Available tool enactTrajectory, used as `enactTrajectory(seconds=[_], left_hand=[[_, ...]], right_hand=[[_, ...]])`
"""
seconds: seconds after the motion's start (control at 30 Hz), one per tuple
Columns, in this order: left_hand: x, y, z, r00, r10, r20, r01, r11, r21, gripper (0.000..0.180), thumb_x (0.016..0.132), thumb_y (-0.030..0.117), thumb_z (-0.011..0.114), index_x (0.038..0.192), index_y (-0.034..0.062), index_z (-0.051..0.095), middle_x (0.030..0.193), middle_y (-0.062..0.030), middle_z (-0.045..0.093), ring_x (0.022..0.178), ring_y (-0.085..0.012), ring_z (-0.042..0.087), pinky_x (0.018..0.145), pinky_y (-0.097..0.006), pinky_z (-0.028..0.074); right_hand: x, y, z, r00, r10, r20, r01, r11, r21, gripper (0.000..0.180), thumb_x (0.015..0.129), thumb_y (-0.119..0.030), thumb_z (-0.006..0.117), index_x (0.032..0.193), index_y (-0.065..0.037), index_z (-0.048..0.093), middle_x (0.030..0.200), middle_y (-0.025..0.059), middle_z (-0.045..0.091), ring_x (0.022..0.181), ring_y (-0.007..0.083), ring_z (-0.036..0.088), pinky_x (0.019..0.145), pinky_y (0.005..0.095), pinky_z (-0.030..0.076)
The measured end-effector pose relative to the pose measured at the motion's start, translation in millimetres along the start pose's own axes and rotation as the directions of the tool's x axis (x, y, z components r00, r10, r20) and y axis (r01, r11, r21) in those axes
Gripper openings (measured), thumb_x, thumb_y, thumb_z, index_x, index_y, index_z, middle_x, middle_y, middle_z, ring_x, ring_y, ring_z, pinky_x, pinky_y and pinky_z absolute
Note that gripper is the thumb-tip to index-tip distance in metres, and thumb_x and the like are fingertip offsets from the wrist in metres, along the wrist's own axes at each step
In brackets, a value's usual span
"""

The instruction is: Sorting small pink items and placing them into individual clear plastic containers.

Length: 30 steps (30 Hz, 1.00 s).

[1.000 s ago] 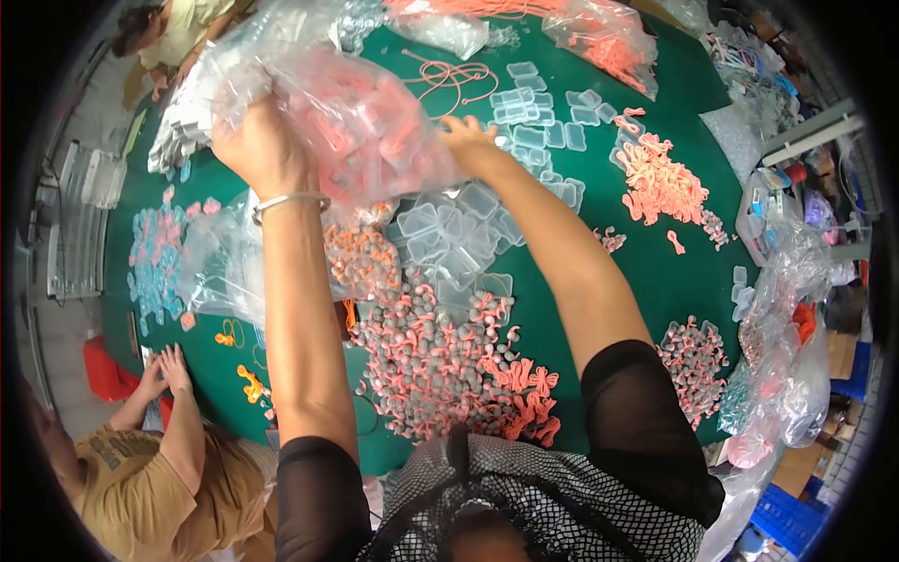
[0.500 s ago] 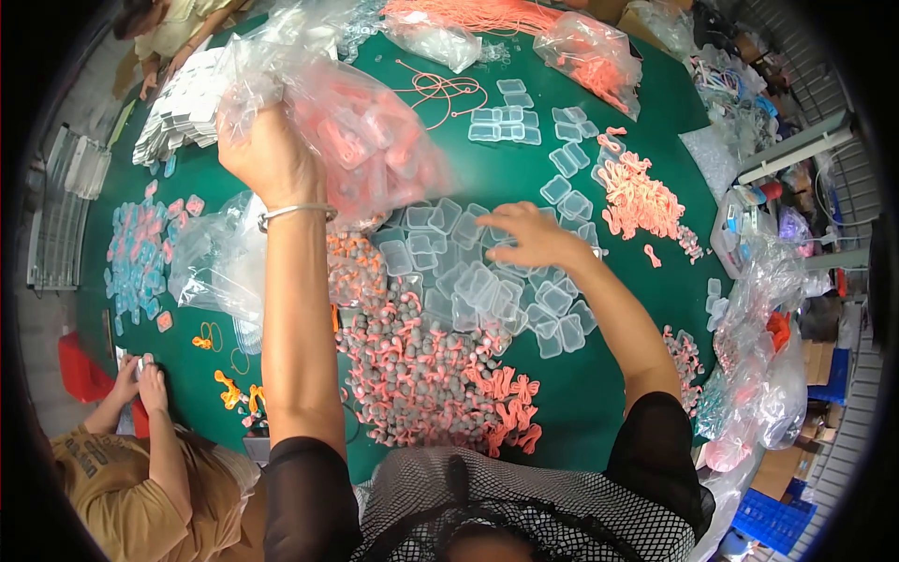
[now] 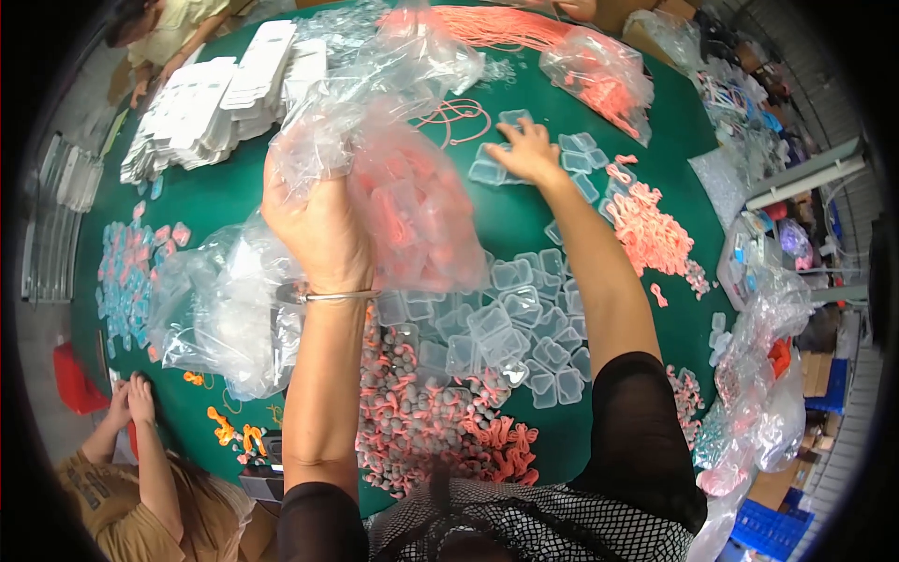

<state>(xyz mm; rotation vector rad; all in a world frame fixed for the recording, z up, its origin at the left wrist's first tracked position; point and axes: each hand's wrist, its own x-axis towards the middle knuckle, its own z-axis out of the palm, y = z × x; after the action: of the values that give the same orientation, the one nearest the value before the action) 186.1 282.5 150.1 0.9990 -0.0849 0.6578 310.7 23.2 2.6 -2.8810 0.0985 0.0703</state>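
Note:
My left hand (image 3: 316, 225) is closed round the gathered neck of a clear plastic bag (image 3: 426, 220) full of small clear boxes holding pink cords. The bag hangs over the table's middle and hides part of what lies under it. Farther off to the right, my right hand (image 3: 529, 155) has its fingers spread over a group of clear plastic boxes (image 3: 487, 170) and touches them. A bigger spread of clear boxes (image 3: 496, 323) lies below the bag. Nearer me is a heap of pink cords with grey beads (image 3: 421, 417).
Coral cord bundles (image 3: 646, 229) lie to the right, with a bag of coral cords (image 3: 599, 80) behind. White card stacks (image 3: 187, 117) stand far left, near a person's arm. Another clear bag (image 3: 229, 314) and blue and pink pieces (image 3: 131, 281) lie left. A co-worker's hands (image 3: 131, 401) are lower left.
My right hand has moved away from me, from the large spread of clear boxes to the farther group. My left hand and the held bag have shifted right and lower in view.

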Motion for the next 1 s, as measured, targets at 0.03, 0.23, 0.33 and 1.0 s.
enactTrajectory(seconds=[0.03,0.23,0.33,1.0], left_hand=[[-0.7,-7.2,-2.1,1.0,0.011,0.008,-0.011,0.998,0.056,0.027,0.083,-0.002,0.064,0.11,-0.0031,0.059,0.103,-0.0072,0.063,0.091,-0.0136,0.06,0.081,-0.026,0.049],[-7.2,-51.4,2.6,0.998,-0.02,0.062,0.012,0.991,0.134,0.028,0.081,-0.005,0.061,0.109,-0.0035,0.06,0.1,-0.0059,0.064,0.091,-0.012,0.059,0.082,-0.025,0.048],[-7.2,-57.1,5.6,0.997,-0.059,0.059,0.05,0.988,0.145,0.028,0.081,-0.006,0.06,0.109,-0.0035,0.06,0.099,-0.0055,0.064,0.09,-0.0117,0.059,0.082,-0.025,0.048],[8.8,-83.8,28.0,1.0,0.003,-0.009,-0.001,0.984,0.181,0.02,0.084,-0.002,0.061,0.104,-0.0035,0.061,0.09,-0.004,0.063,0.078,-0.0088,0.056,0.069,-0.022,0.045]], right_hand=[[-13.7,0.7,8.2,0.998,-0.048,-0.035,0.047,0.999,-0.021,0.064,0.077,-0.061,0.056,0.132,-0.027,0.052,0.145,0.0108,0.037,0.133,0.0329,0.032,0.1,0.0617,0.03],[-135.1,29.2,20.8,0.96,-0.238,-0.151,0.232,0.971,-0.057,0.052,0.083,-0.049,0.059,0.128,-0.025,0.053,0.138,0.0122,0.043,0.127,0.0345,0.038,0.096,0.057,0.036],[-147.1,30.5,-0.6,0.964,-0.267,-0.001,0.267,0.963,0.041,0.053,0.083,-0.046,0.059,0.131,-0.024,0.05,0.135,0.0137,0.046,0.123,0.0358,0.043,0.095,0.0529,0.04],[-122.2,67.8,3.1,0.954,-0.174,-0.244,0.15,0.982,-0.112,0.044,0.083,-0.033,0.064,0.126,-0.029,0.054,0.135,0.0143,0.043,0.124,0.0351,0.041,0.092,0.0538,0.043]])
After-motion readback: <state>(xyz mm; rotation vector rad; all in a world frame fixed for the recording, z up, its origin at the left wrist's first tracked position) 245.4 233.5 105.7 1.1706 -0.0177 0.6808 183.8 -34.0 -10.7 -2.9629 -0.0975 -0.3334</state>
